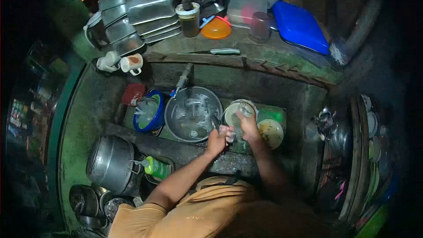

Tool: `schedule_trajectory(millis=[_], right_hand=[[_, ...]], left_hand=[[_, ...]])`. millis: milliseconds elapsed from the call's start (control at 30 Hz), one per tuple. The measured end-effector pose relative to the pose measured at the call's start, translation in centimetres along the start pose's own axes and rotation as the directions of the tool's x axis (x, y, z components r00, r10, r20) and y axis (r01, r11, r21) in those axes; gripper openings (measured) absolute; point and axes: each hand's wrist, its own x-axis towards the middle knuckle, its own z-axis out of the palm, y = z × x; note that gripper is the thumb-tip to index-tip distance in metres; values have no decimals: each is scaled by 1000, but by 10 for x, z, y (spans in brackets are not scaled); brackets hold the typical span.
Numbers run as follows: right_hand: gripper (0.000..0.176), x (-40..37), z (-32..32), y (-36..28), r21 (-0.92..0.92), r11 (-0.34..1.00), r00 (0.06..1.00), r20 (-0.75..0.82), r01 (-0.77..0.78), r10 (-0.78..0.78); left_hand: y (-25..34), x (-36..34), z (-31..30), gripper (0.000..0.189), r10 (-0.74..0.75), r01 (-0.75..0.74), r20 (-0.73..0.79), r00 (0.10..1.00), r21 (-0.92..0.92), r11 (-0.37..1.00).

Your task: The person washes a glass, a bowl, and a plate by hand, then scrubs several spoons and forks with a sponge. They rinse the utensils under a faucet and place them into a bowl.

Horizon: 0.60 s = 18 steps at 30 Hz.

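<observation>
My left hand (220,137) is closed around a dark metal utensil (215,123), shaped like a spoon, at the right rim of a large grey basin (171,125) of soapy water. Close by on the right, my right hand (248,125) is curled and smeared by motion over a pale plate (228,113); I cannot make out what its fingers hold. Shiny fork-like cutlery (245,107) shows just beyond its fingertips. Beside my right wrist lies a second plate (271,133) with food bits on it.
A tap (183,79) reaches over the basin. Left of it stands a blue tub (140,127) with dishes. A green bottle (156,167) and a large pot (110,164) are nearer me. On the back ledge lie a knife (224,51) and a blue lid (299,26).
</observation>
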Motion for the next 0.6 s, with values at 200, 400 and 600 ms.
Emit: schedule_trajectory(millis=[200,400,600], right_hand=[[34,-29,35,-10,-639,715,937,344,283,-63],[40,-39,48,18,-805,477,901,429,351,61],[30,-14,74,-23,-843,531,994,109,83,18]], left_hand=[[2,28,-17,22,46,-66,-156,987,-126,990],[22,42,-79,27,-103,84,-124,987,-146,986],[25,29,-101,30,-106,88,-55,993,-259,962]])
